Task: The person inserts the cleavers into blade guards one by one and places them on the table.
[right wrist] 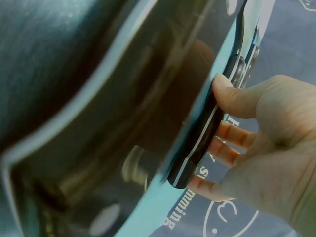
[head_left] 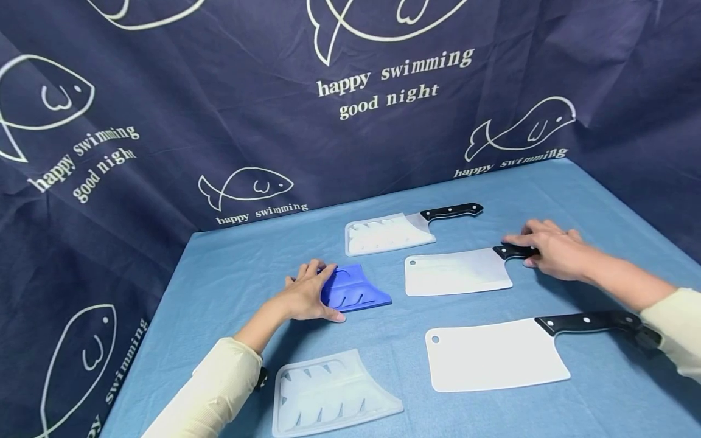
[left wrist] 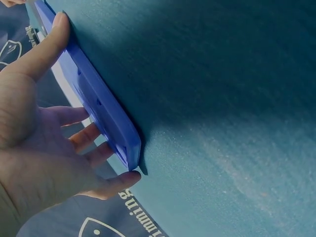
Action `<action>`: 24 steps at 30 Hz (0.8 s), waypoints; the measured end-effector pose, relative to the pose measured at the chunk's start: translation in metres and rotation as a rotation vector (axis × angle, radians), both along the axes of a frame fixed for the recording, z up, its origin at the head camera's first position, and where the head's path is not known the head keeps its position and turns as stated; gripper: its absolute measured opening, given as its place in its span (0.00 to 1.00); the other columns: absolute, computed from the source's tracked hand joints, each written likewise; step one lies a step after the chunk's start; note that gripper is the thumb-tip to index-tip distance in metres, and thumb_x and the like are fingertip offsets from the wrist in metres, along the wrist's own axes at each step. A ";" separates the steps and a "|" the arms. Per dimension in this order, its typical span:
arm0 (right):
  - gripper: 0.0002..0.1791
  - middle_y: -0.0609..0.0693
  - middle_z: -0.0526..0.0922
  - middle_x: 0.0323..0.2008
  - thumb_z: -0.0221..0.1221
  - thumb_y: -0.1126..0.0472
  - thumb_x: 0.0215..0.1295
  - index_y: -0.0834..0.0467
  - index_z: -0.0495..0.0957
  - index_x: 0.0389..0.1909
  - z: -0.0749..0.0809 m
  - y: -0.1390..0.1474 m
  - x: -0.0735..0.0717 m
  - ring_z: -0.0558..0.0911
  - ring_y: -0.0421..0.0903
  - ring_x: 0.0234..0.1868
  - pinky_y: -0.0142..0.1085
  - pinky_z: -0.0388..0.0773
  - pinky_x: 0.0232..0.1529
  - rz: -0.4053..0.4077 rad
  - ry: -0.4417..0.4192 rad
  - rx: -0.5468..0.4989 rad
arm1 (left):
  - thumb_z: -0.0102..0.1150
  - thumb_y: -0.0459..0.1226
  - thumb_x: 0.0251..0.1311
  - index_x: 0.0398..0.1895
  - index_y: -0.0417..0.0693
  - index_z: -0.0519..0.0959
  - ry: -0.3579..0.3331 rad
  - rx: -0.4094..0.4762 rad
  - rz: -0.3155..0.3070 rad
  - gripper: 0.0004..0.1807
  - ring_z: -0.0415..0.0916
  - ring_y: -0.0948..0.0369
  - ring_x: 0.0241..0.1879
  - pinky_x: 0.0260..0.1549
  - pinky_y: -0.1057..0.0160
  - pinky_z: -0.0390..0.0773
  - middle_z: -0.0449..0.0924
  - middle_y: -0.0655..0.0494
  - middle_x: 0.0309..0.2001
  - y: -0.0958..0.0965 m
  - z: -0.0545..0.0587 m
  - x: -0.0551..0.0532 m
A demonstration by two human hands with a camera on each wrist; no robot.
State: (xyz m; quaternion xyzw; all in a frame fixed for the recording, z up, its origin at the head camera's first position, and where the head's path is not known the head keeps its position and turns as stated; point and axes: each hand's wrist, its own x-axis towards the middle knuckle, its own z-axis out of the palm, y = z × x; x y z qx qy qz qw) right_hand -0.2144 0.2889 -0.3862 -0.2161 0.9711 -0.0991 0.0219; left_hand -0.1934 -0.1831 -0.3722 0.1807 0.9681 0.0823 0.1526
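Note:
My left hand (head_left: 306,293) spans a blue plastic blade cover (head_left: 353,291) on the table. In the left wrist view, the thumb lies along one edge of the blue cover (left wrist: 101,94) and the fingertips hold its other side. To the right, a bare cleaver (head_left: 454,274) lies flat, its blade pointing toward the blue cover. My right hand (head_left: 558,250) grips its black handle (head_left: 513,251). The right wrist view shows the thumb on one side of this handle (right wrist: 200,140) and the fingers on the other; the palm partly hides it in the head view.
A second bare cleaver (head_left: 495,356) lies nearer, under my right forearm. Behind, a cleaver (head_left: 451,211) sits in a translucent cover (head_left: 378,236). Another translucent cover (head_left: 334,392) lies at the front left. Dark fish-print cloth (head_left: 383,146) hangs behind the blue table (head_left: 230,261).

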 end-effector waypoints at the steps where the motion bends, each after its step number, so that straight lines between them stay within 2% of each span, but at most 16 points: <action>1: 0.30 0.58 0.73 0.48 0.67 0.65 0.55 0.57 0.74 0.62 0.000 0.000 0.000 0.71 0.57 0.47 0.55 0.67 0.32 0.002 0.001 -0.001 | 0.74 0.61 0.37 0.75 0.52 0.54 -0.002 0.000 0.000 0.61 0.51 0.47 0.68 0.55 0.34 0.57 0.54 0.47 0.69 0.000 0.000 0.000; 6: 0.28 0.57 0.74 0.47 0.66 0.65 0.56 0.56 0.76 0.60 -0.001 0.000 0.001 0.71 0.55 0.46 0.48 0.66 0.30 0.004 0.016 -0.009 | 0.74 0.61 0.37 0.75 0.52 0.54 -0.009 0.000 -0.005 0.61 0.51 0.47 0.68 0.55 0.36 0.58 0.54 0.47 0.69 0.000 0.000 -0.001; 13: 0.26 0.55 0.75 0.44 0.66 0.66 0.56 0.56 0.78 0.58 -0.005 0.001 0.003 0.72 0.53 0.43 0.44 0.66 0.29 0.007 0.046 -0.032 | 0.74 0.60 0.37 0.74 0.51 0.56 -0.014 0.013 -0.005 0.60 0.51 0.46 0.67 0.52 0.35 0.60 0.54 0.46 0.68 0.000 0.000 -0.002; 24: 0.23 0.52 0.76 0.37 0.67 0.69 0.52 0.58 0.82 0.53 -0.010 0.005 0.005 0.71 0.48 0.34 0.38 0.63 0.25 0.049 0.167 -0.085 | 0.73 0.61 0.39 0.74 0.50 0.56 -0.009 0.010 -0.023 0.60 0.51 0.45 0.67 0.51 0.33 0.61 0.54 0.47 0.68 -0.001 -0.001 -0.003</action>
